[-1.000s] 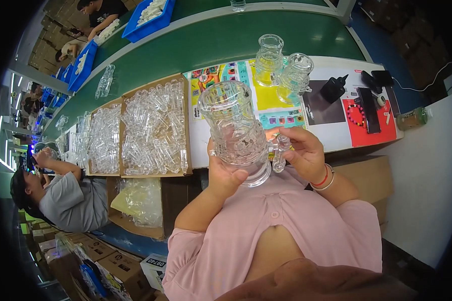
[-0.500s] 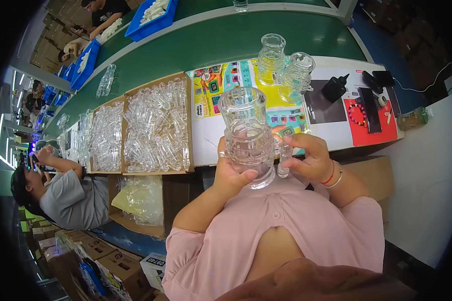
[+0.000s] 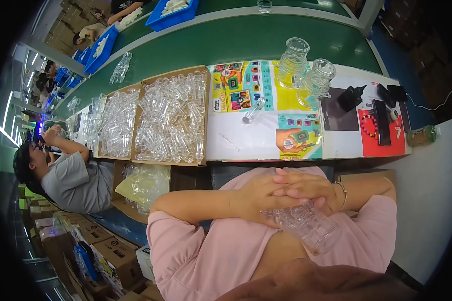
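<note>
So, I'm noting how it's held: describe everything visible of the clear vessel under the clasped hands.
The clear vessel looks like glass or clear plastic, with a ridged, bumpy wall. It is tilted in front of the pink top, one end toward the lower right. The left hand and right hand, fingers interlaced, cover its other end.

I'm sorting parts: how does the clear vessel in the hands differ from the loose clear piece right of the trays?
The clear vessel is wide; the loose clear piece is slim. The left hand and right hand partly cover the vessel, while the piece lies untouched on the worktop. Both look transparent.
</note>
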`<action>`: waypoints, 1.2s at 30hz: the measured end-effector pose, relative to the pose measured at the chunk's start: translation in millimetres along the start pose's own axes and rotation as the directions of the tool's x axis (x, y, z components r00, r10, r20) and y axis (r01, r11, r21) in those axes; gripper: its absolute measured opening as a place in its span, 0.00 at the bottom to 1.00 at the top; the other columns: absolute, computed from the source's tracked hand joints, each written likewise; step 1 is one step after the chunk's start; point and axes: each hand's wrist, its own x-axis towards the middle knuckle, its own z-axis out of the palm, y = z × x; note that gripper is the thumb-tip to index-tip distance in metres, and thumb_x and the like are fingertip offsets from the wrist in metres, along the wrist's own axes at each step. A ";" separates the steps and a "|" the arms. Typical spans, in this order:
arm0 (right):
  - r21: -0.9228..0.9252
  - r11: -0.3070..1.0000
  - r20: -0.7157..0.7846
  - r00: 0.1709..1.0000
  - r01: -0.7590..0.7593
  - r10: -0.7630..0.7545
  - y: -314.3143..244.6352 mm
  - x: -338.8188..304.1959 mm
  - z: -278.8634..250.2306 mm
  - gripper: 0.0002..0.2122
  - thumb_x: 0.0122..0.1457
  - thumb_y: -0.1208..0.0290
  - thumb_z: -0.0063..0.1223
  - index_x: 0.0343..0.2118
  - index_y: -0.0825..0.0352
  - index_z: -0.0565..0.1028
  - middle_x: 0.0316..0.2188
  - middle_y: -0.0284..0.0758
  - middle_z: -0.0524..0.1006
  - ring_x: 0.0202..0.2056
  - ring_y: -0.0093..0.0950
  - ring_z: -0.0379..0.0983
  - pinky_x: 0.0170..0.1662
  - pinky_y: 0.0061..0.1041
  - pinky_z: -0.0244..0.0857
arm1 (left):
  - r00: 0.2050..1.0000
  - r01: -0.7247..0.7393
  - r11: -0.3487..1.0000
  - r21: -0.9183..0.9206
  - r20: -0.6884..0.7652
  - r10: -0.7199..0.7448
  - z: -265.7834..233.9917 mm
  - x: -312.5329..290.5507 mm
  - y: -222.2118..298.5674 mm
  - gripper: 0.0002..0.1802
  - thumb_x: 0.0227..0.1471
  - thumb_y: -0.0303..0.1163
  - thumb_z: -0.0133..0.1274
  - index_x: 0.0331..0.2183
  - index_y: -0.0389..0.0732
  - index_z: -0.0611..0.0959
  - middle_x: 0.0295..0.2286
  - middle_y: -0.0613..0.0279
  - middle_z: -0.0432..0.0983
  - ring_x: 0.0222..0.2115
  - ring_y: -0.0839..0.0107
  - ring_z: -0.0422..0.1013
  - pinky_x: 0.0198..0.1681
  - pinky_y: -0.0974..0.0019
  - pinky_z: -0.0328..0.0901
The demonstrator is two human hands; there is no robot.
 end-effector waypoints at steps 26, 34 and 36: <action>0.349 0.796 0.124 0.867 -0.494 0.483 99.9 42.2 -7.5 0.31 0.48 0.64 0.55 0.53 0.72 0.55 0.47 0.40 0.65 0.47 0.29 0.63 0.50 0.26 0.57 | 0.467 0.090 0.520 -0.849 -0.425 -0.775 -29.1 -54.1 -44.3 0.51 0.32 0.50 0.64 0.51 0.36 0.57 0.45 0.53 0.63 0.45 0.61 0.64 0.48 0.59 0.61; -0.728 0.614 -0.209 0.952 -0.304 0.223 156.5 59.2 -78.9 0.21 0.43 0.72 0.56 0.43 0.66 0.68 0.41 0.40 0.70 0.45 0.36 0.64 0.48 0.30 0.59 | 0.316 0.060 0.644 -0.763 -0.598 -0.737 -51.3 -53.4 -35.0 0.46 0.34 0.45 0.64 0.50 0.36 0.58 0.44 0.57 0.63 0.45 0.63 0.63 0.49 0.56 0.60; -0.758 0.581 -0.159 0.947 -0.298 0.278 177.2 54.4 -85.9 0.20 0.42 0.73 0.57 0.41 0.66 0.69 0.39 0.39 0.70 0.44 0.35 0.64 0.47 0.29 0.59 | 0.293 0.069 0.659 -0.749 -0.617 -0.731 -48.9 -50.3 -31.7 0.44 0.33 0.40 0.65 0.49 0.35 0.60 0.43 0.56 0.64 0.44 0.65 0.64 0.48 0.60 0.60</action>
